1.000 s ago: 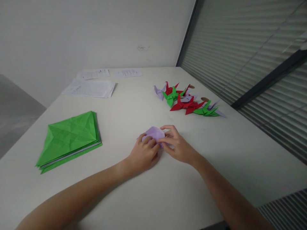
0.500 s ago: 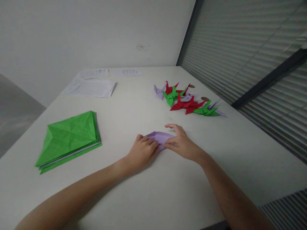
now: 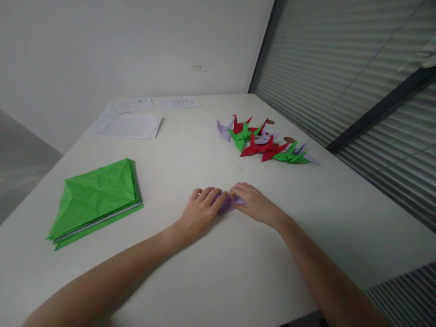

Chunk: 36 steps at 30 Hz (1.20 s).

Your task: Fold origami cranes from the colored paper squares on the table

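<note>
A partly folded sheet of purple origami paper [image 3: 224, 208] lies on the white table, mostly covered by my fingers. My left hand [image 3: 198, 212] holds its left part down, with the fingers bent over the top. At the right end, my right hand [image 3: 255, 203] pinches the paper between thumb and fingers. Both hands rest close together, with a narrow strip of purple showing between them. The paper's exact folds are hidden.
To the left sits a stack of creased green paper [image 3: 100, 190] with a purple layer near the bottom. Red, green and purple folded cranes [image 3: 264, 147] crowd together at the back right. Printed sheets [image 3: 126, 126] lie at the back left. Window blinds [image 3: 340, 77] border the right side.
My right hand has closed from a spread grip into a pinch and moved slightly left. The purple paper's raised far edge has come down, and my left fingers now reach farther over it.
</note>
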Each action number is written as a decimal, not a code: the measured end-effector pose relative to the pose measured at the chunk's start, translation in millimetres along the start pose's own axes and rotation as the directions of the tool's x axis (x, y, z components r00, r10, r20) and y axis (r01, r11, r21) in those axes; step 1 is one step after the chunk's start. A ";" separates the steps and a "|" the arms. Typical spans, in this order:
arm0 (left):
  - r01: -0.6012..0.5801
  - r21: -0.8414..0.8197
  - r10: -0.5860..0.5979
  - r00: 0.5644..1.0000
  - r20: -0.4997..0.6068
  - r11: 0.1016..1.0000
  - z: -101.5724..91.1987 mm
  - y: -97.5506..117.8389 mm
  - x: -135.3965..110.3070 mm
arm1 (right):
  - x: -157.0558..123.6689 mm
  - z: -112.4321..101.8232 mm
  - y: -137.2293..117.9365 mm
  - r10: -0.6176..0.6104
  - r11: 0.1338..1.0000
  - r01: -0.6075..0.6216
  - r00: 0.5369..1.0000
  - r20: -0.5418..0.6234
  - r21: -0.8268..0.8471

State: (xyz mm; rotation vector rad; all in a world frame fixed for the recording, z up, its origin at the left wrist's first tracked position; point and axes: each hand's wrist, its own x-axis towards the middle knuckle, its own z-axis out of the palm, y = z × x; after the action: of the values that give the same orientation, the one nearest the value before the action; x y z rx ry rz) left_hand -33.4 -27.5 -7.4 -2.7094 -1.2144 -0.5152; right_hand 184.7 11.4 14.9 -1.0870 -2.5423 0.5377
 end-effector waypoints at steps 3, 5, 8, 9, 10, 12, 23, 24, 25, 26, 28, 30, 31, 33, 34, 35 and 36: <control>-0.003 -0.013 0.004 0.997 0.078 1.000 1.7 -3.4 0.2 | 0.0 -1.8 0.7 0.063 0.997 -0.062 0.998 -0.004 0.036; -0.003 -0.006 0.004 0.994 0.111 1.000 1.7 -4.4 0.5 | -0.5 -2.3 4.3 0.081 0.996 -0.081 0.997 0.015 0.035; -0.011 0.013 0.009 0.990 0.144 1.000 0.1 -4.5 1.3 | -1.3 -2.3 11.4 0.113 0.993 -0.114 0.992 0.047 0.019; -0.012 0.018 0.009 0.989 0.148 1.000 -0.4 -4.5 1.7 | -1.7 -2.5 13.4 0.132 0.991 -0.133 0.990 0.052 0.015; -0.011 0.020 0.008 0.989 0.148 1.000 -0.9 -4.5 2.0 | -2.1 -2.9 14.8 0.151 0.988 -0.152 0.987 0.055 0.009; -0.010 0.016 0.008 0.989 0.149 1.000 -1.5 -4.8 2.5 | -3.2 -4.8 15.8 0.174 0.985 -0.173 0.983 0.063 -0.016; -0.013 0.007 0.012 0.986 0.164 1.000 -1.0 -5.7 2.2 | -5.4 -14.7 9.2 0.260 0.963 -0.246 0.956 0.133 -0.114; -0.013 0.005 0.012 0.986 0.167 1.000 -1.3 -5.8 2.5 | -5.6 -14.6 9.8 0.262 0.962 -0.248 0.955 0.136 -0.113; -0.013 0.002 0.012 0.985 0.172 1.000 -1.7 -5.9 2.8 | -6.0 -14.7 10.6 0.267 0.961 -0.252 0.954 0.137 -0.112; -0.010 -0.002 0.010 0.985 0.175 1.000 -2.2 -6.1 3.2 | -6.3 -14.9 11.5 0.275 0.959 -0.261 0.952 0.136 -0.110; -0.004 -0.009 0.005 0.983 0.183 1.000 -3.1 -6.6 4.0 | -7.1 -15.4 13.6 0.303 0.952 -0.293 0.944 0.131 -0.089; 0.001 -0.014 0.002 0.983 0.186 1.000 -3.6 -7.5 4.3 | -8.0 -15.9 16.1 0.340 0.940 -0.339 0.931 0.133 -0.031; 0.001 -0.016 0.002 0.983 0.184 1.000 -3.6 -7.9 4.2 | -8.5 -16.1 17.4 0.362 0.930 -0.367 0.922 0.138 0.012; 0.001 -0.018 0.002 0.984 0.177 1.000 -3.1 -8.7 3.6 | -9.1 -16.2 19.8 0.402 0.901 -0.421 0.901 0.161 0.105; 0.000 -0.017 0.003 0.985 0.173 1.000 -2.6 -8.9 3.3 | -9.1 -16.0 20.7 0.416 0.887 -0.440 0.893 0.172 0.137; -0.002 -0.015 0.004 0.986 0.169 1.000 -2.0 -9.1 2.9 | -8.9 -15.6 21.3 0.426 0.879 -0.452 0.888 0.176 0.152; -0.005 -0.015 0.007 0.986 0.165 1.000 -1.4 -9.1 2.6 | -8.4 -15.0 21.8 0.432 0.876 -0.457 0.885 0.172 0.152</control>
State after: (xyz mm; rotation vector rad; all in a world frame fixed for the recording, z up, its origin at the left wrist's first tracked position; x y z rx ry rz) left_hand -39.0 -19.9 -5.3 -2.8144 -1.2438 -0.3049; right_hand 210.2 22.2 16.9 -1.6215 -2.2780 0.9770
